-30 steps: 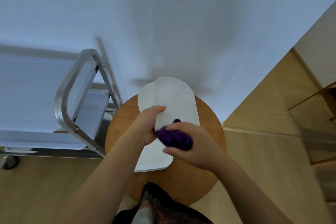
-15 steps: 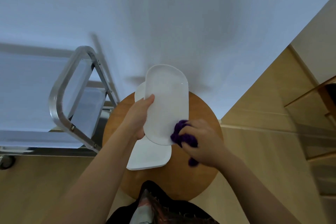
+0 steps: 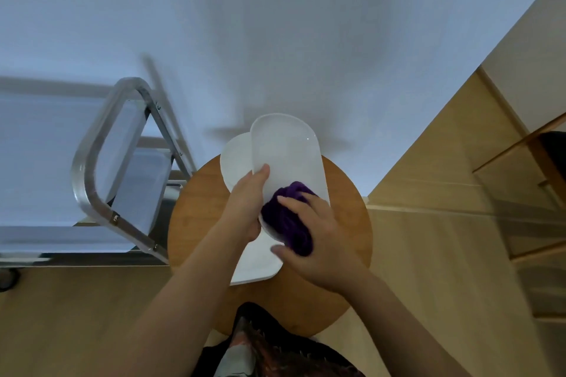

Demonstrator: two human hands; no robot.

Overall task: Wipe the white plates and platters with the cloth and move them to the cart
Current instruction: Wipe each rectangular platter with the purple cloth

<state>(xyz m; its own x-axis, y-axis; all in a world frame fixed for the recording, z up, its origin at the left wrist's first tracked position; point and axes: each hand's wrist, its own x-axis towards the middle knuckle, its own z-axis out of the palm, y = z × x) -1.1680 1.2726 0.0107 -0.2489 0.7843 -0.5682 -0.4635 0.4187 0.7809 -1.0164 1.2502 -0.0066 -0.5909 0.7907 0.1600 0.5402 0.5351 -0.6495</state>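
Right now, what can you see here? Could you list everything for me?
Platter: one, white, held tilted above the stool.
More dishes: white, lying on the stool under the platter; count unclear.
Cloth: one, purple, bunched against the platter's near end.
Stool: one, round, wooden, in the middle.
Cart: one, metal frame, left of the stool.
Wall: white, behind.
Floor: wooden.
Left hand: grips the platter's left edge.
Right hand: presses the cloth to the platter.
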